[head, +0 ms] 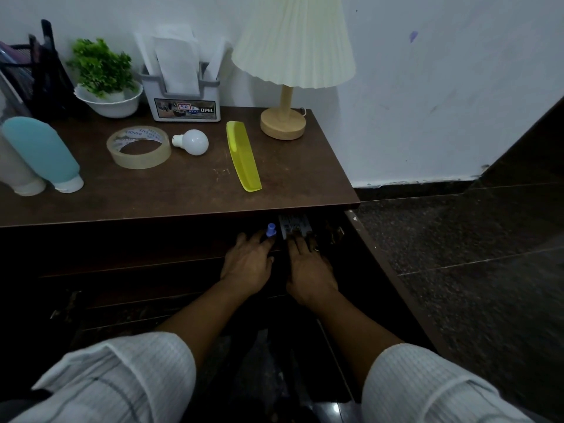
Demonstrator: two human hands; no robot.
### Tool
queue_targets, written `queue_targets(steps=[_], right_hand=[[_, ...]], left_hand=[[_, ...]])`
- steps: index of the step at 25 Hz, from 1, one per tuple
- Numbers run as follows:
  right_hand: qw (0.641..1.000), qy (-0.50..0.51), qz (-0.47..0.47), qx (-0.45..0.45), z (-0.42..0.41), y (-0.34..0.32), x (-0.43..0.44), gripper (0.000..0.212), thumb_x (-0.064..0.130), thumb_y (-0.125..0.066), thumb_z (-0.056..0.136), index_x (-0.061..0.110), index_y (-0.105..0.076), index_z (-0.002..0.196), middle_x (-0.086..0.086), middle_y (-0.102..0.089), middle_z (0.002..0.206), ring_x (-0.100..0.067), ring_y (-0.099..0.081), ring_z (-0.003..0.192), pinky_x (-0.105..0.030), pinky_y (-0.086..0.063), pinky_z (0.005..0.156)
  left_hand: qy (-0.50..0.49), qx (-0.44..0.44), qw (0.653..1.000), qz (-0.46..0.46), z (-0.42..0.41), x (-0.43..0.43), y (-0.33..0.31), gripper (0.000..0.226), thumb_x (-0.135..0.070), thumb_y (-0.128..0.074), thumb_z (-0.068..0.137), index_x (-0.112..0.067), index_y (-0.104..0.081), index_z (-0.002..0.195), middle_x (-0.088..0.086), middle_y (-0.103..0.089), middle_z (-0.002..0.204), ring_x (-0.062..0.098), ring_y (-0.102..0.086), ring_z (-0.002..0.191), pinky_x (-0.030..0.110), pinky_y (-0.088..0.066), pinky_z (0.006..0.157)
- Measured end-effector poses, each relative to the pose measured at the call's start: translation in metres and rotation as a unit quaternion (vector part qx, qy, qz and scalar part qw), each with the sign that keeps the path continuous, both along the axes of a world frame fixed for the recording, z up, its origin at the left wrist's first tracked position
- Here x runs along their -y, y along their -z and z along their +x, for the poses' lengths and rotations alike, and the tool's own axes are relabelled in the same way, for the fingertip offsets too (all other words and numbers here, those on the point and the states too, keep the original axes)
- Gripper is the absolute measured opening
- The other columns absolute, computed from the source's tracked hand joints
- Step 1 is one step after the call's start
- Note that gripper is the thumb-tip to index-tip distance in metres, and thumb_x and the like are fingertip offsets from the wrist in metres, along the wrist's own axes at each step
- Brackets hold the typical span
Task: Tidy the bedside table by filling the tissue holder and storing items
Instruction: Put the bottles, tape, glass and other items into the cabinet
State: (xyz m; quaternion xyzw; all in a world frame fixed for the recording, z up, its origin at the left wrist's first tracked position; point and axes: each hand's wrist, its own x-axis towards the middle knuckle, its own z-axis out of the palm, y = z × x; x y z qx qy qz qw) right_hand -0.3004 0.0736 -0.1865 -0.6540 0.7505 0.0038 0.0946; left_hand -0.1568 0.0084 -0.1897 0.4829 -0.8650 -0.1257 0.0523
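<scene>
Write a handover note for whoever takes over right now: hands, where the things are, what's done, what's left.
Left hand: in the open drawer, at a small blue object; grip unclear.
Right hand: in the drawer, fingers straight on a pale packet.
Tissue holder: stocked with tissues, done.
Remaining on the table: tape roll, bulb, yellow comb, probably to store.

Matt dark wood table (183, 193), translucent yellow plastic comb (243, 155), pleated lampshade (294, 38)

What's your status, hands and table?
Left hand at small blue item in drawer, grip unclear. Right hand touching printed pack. Tissue holder filled. Comb, bulb, tape on tabletop.
</scene>
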Motion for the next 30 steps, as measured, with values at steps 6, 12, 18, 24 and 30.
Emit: queue_targets(steps=[6, 12, 18, 24, 30], right_hand=[[0.998, -0.023, 0.033, -0.045, 0.001, -0.013, -0.001, 0.099, 0.028, -0.068, 0.083, 0.011, -0.008, 0.160, -0.013, -0.007, 0.168, -0.037, -0.010, 0.154, -0.050, -0.038, 0.115], [0.999, -0.036, -0.004, -0.009, 0.025, -0.063, -0.017, 0.053, 0.031, -0.062, 0.087, 0.012, -0.048, 0.135, -0.014, -0.049, 0.141, -0.035, -0.051, 0.127, -0.043, -0.052, 0.091], [0.993, -0.070, -0.087, 0.039, 0.061, -0.134, -0.028, 0.020, 0.036, -0.056, 0.092, 0.017, -0.065, 0.092, -0.006, -0.069, 0.091, -0.030, -0.066, 0.086, -0.039, -0.056, 0.070], [0.976, -0.079, -0.192, 0.069, 0.084, -0.176, 0.002, 0.022, 0.039, -0.058, 0.092, 0.020, -0.059, 0.082, 0.001, -0.066, 0.081, -0.023, -0.064, 0.078, -0.036, -0.052, 0.064], [0.975, -0.079, -0.204, 0.041, 0.079, -0.166, 0.053, 0.040, 0.043, -0.054, 0.096, 0.018, -0.057, 0.127, -0.008, -0.058, 0.124, -0.029, -0.056, 0.112, -0.043, -0.052, 0.088]], left_hand=[[-0.013, -0.015, 0.999, 0.048, 0.008, -0.005, -0.013, 0.056, -0.034, -0.052, 0.098, -0.032, -0.039, 0.152, 0.003, -0.036, 0.158, 0.033, -0.037, 0.136, 0.042, -0.048, 0.101], [-0.003, -0.021, 0.997, 0.075, 0.042, -0.021, -0.070, 0.041, -0.038, -0.059, 0.095, -0.029, -0.059, 0.135, 0.002, -0.056, 0.139, 0.026, -0.051, 0.127, 0.038, -0.049, 0.099], [0.002, -0.008, 0.998, 0.060, 0.081, -0.038, -0.154, 0.019, -0.040, -0.061, 0.092, -0.033, -0.071, 0.106, -0.006, -0.070, 0.115, 0.019, -0.065, 0.103, 0.038, -0.055, 0.086], [-0.068, -0.098, 0.991, -0.058, 0.119, -0.030, -0.189, 0.019, -0.036, -0.059, 0.092, -0.029, -0.071, 0.104, -0.006, -0.071, 0.110, 0.019, -0.066, 0.105, 0.037, -0.054, 0.083], [-0.097, -0.160, 0.973, -0.134, 0.122, 0.016, -0.169, 0.027, -0.032, -0.061, 0.092, -0.027, -0.065, 0.118, -0.006, -0.059, 0.122, 0.019, -0.052, 0.118, 0.038, -0.051, 0.088]])
